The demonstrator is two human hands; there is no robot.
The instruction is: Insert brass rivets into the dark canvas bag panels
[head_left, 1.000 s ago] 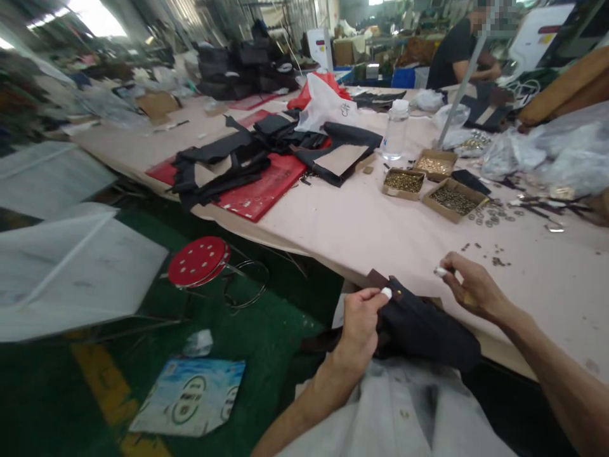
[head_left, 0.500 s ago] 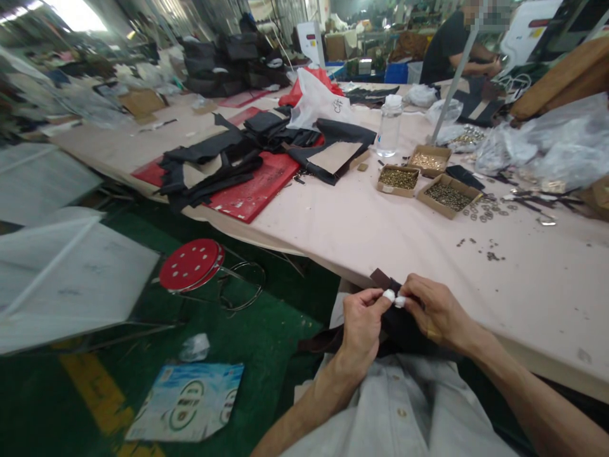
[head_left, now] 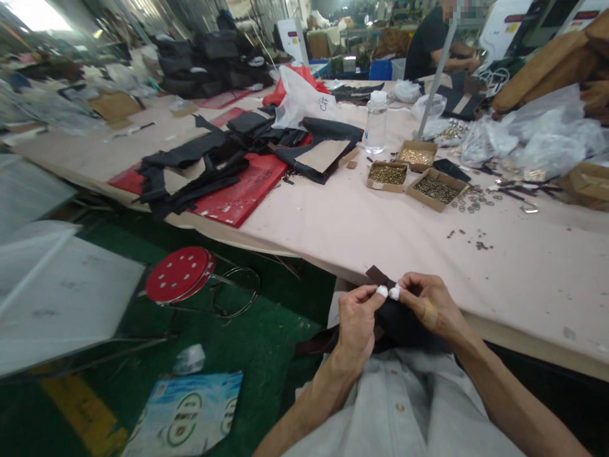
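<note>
My left hand (head_left: 356, 317) and my right hand (head_left: 428, 301) come together just off the table's front edge, thumbs nearly touching. White wrapping covers both thumb tips, and a tan bandage sits at the base of my right thumb. Both hands pinch a dark leather piece (head_left: 398, 317) lying over my lap. A flat brown strip end (head_left: 377, 275) sticks up beyond my fingertips. Exactly what lies between thumbs and fingers is hidden. Another dark brown strap (head_left: 318, 341) trails to the left of my left hand.
On the table (head_left: 304, 228) stand small cardboard boxes of metal fittings (head_left: 436, 189), with loose fittings (head_left: 480, 245) nearer me. Dark cut pieces lie on a red board (head_left: 242, 197). There is a clear bottle (head_left: 375, 124), a red stool (head_left: 178, 274), and a co-worker (head_left: 425, 47) across the table.
The camera view has turned slightly right, so the table's contents sit further left. My hands keep pinching the leather piece, and the thumbs are a little closer together.
</note>
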